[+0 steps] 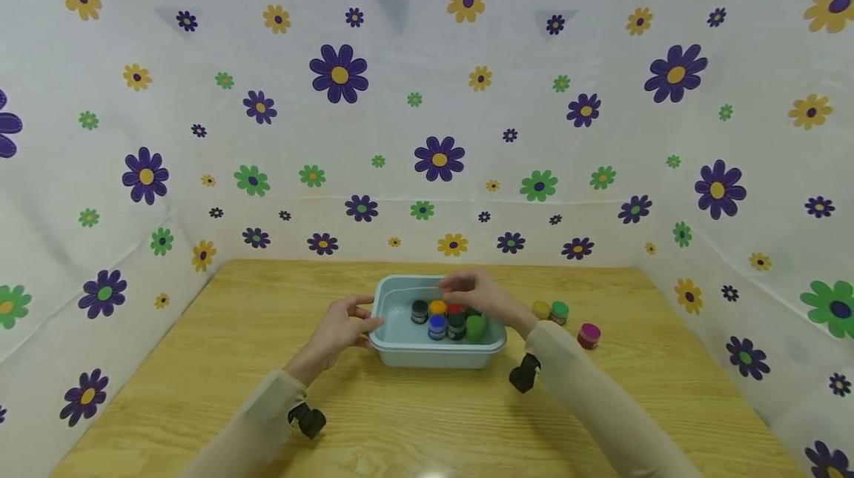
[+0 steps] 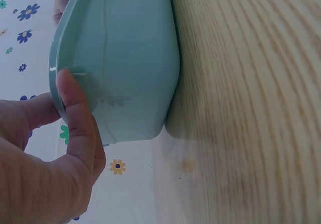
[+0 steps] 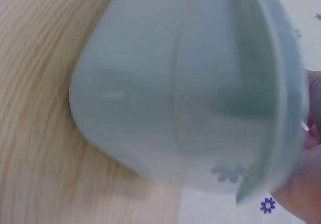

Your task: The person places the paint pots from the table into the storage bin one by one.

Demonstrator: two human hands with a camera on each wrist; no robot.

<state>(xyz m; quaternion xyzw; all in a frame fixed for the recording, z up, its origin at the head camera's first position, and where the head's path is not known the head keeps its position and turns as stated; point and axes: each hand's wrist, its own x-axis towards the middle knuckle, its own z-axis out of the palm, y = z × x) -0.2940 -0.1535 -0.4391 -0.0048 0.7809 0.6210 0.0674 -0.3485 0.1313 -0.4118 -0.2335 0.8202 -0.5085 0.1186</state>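
A pale blue plastic tub stands on the table with several small paint jars inside, among them a black one, an orange one, a blue one and a green one. My left hand grips the tub's left end, pinching its rim between thumb and fingers. Above the jars, inside the tub's far right part, hovers my right hand, close over a red jar. Its fingers look loosely bent and apart, with nothing visible between them. In the right wrist view the tub's wall mostly hides that hand.
Right of the tub, a yellow jar and a green-lidded jar stand side by side. Nearer lies a magenta-lidded jar. Flower-printed white cloth hangs behind and along both sides of the wooden table.
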